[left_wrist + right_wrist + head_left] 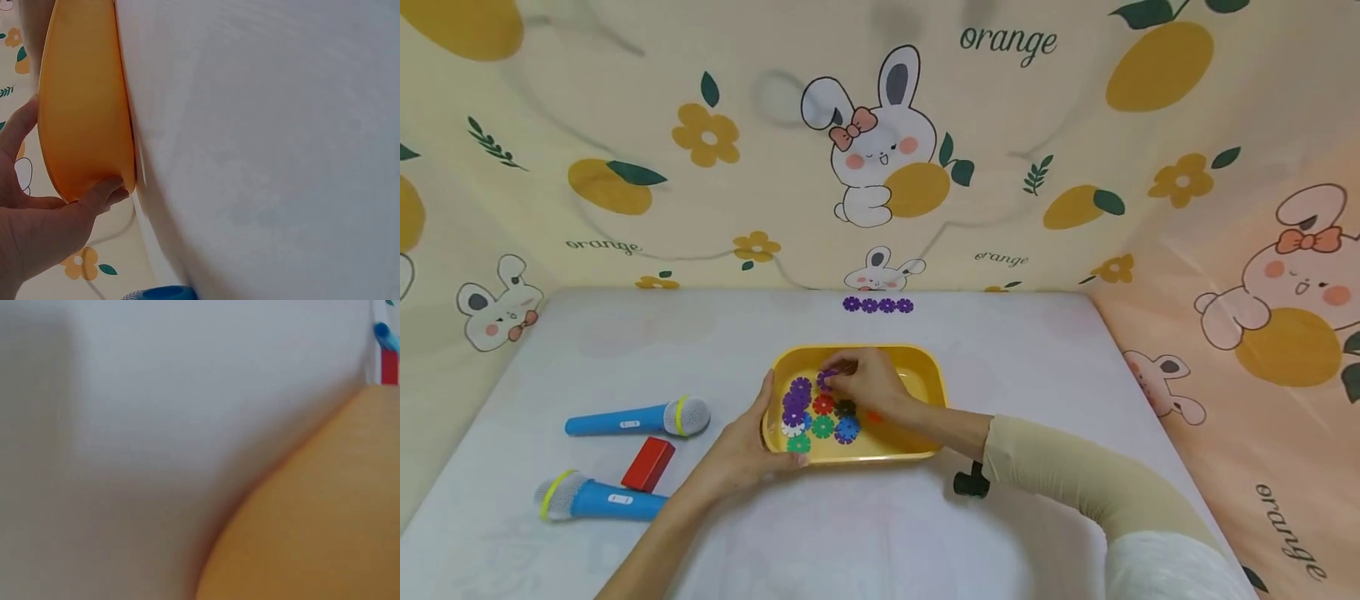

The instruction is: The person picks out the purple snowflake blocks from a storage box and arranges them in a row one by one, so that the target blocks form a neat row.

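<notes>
While left hand (741, 446) grips yellow tray (928, 367) rim to steady it, right hand (868, 385) pinches purple snowflake piece (826, 380) inside tray.

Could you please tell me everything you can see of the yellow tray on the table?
The yellow tray is a shallow rectangular dish with rounded corners and a raised rim, apparently glossy plastic. It sits flat near the middle of the white table. Inside, toward its left half, lie flower-shaped discs in purple, red, green, blue and white. The left hand holds its near-left corner, and the right hand reaches in from the right, fingertips at a purple disc.
</notes>
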Demonstrator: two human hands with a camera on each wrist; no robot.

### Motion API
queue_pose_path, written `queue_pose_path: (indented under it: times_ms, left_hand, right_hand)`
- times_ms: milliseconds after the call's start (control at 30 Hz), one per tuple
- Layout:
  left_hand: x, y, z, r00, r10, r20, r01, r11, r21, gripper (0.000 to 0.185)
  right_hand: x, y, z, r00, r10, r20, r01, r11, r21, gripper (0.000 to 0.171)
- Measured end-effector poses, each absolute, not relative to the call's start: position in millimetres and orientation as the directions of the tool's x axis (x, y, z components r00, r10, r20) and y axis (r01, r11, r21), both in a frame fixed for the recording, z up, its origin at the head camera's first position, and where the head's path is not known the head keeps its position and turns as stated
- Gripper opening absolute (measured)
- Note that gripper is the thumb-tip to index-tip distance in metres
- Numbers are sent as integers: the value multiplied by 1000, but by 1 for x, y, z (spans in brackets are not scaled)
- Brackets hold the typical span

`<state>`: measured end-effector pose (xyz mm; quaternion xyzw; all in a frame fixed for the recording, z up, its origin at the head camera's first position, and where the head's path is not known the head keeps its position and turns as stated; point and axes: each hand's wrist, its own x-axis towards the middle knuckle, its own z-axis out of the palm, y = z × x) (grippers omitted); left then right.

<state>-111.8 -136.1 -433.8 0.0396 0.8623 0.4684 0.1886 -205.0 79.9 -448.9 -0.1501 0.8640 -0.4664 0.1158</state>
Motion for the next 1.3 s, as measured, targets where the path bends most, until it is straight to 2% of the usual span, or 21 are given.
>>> queue_pose_path:
  times_ms: [300, 533, 700, 1000, 1300]
  left_hand:
    - [-113, -135, -432, -930, 226, -291, -116, 569, 814, 126]
    - [-112, -138, -432, -932, 208, -297, -125, 584, 802, 128]
    - [-112, -140, -431, -934, 210, -289, -118, 582, 804, 129]
    - [-111, -140, -433, -934, 210, -288, -114, 589, 800, 129]
    - [-112, -136, -436, -933, 213, -290, -116, 584, 803, 130]
  right_hand:
    - [-228, 111, -416, -927, -371, -55, -76, 329, -941, 23]
    - [-255, 139, -399, -957, -283, -69, -59, 418, -907, 32]
    - [-273, 157, -399, -967, -246, -62, -45, 404, -913, 38]
    - [-305, 196, -420, -980, -197, -25, -59, 409, -911, 41]
    - [-328, 225, -446, -988, -149, -28, -54, 519, -853, 42]
